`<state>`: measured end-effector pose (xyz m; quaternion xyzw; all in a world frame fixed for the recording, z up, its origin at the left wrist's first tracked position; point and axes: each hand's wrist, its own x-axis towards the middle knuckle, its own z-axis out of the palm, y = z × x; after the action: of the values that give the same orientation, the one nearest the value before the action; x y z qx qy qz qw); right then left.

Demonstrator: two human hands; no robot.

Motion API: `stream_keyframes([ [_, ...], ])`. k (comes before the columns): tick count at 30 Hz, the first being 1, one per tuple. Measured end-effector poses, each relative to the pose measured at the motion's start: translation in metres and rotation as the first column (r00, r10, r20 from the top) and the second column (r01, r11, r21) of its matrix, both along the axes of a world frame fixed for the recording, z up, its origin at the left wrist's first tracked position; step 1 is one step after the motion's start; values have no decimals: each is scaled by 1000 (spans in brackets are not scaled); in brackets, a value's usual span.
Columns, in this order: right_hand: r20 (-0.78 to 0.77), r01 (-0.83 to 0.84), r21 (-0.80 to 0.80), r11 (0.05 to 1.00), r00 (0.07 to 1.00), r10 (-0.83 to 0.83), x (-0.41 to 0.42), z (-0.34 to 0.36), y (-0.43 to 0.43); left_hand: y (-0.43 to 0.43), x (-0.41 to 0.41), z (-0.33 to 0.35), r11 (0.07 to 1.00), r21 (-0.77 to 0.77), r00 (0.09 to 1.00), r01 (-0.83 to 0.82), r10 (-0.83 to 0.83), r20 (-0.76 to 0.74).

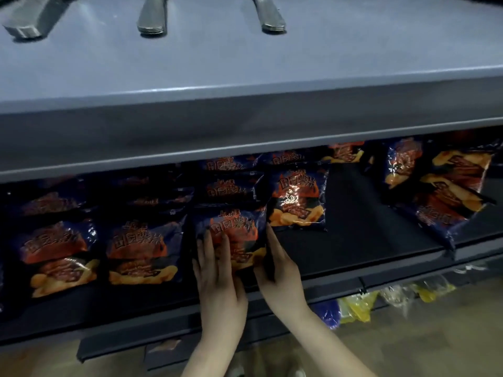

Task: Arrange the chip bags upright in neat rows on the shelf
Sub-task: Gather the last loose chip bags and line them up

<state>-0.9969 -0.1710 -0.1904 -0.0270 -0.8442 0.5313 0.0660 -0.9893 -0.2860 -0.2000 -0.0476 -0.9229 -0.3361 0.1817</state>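
Dark blue chip bags with red and orange print stand in rows on a dark shelf (367,240). The front bag of the third row (242,235) stands upright between my hands. My left hand (217,276) lies flat on its front with straight fingers. My right hand (283,270) touches its right edge, fingers straight along the side. Two more front bags (57,257) (144,254) stand upright to the left. Another upright bag (298,197) stands further back on the right. At the far right several bags (446,191) lie tilted in a loose pile.
A grey upper shelf (245,77) overhangs the bags, with metal pieces (152,17) on top. Bare dark shelf floor shows between the third row and the right pile. Yellow and blue packets (353,308) sit on the level below. The shelf's front lip (326,292) runs under my wrists.
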Motion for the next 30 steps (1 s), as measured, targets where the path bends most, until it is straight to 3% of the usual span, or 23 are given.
stream_keyframes([
  [5,-80,159,-179,971,981,-176,0,6,9,11,3,25,987,121,994,102,-98,-46],
  [9,-156,207,-179,962,959,-235,-6,21,36,40,-1,39,965,155,976,214,-204,-79],
  [17,-268,171,-121,978,943,-199,-26,33,143,140,-27,42,949,180,965,258,-243,-101],
  [23,-381,304,-75,950,872,-309,-30,47,258,250,-52,47,910,196,931,365,-357,-74],
  [26,-353,425,-9,905,846,-401,-29,42,311,301,-70,44,882,231,908,411,-419,-17],
  [30,-163,514,88,853,852,-497,-28,24,365,347,-90,40,871,280,888,404,-447,108],
])
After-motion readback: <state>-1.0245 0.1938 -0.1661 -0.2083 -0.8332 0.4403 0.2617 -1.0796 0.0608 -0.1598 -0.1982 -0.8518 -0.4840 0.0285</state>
